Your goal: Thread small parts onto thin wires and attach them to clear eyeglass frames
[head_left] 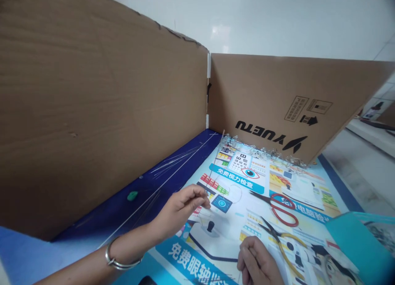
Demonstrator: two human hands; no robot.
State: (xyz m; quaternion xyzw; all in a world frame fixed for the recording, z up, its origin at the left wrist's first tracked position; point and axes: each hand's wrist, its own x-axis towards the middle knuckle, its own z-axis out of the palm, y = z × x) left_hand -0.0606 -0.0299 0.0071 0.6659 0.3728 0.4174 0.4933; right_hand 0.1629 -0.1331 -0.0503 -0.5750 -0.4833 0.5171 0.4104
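Thumb and fingers of my left hand (188,205) are pinched together over the printed sheet (222,235), on a thin strand that rises toward the cardboard corner. A silver bangle (119,258) circles that wrist. Lower down, my right hand (257,262) is closed, its fingertips pressed together; what they hold, if anything, is too small to name. Red-handled scissors (282,207) lie on the sheet beyond my right hand. Closer to that hand lie yellow-handled scissors (284,239), blades pointing up and left.
Cardboard panels stand on the left (105,100) and at the back (277,91). Small clear pieces with thin wires (262,153) line the back panel's foot. White strands (173,165) and a green lump (132,195) lie on the dark blue strip. A teal container (348,235) sits at the right.
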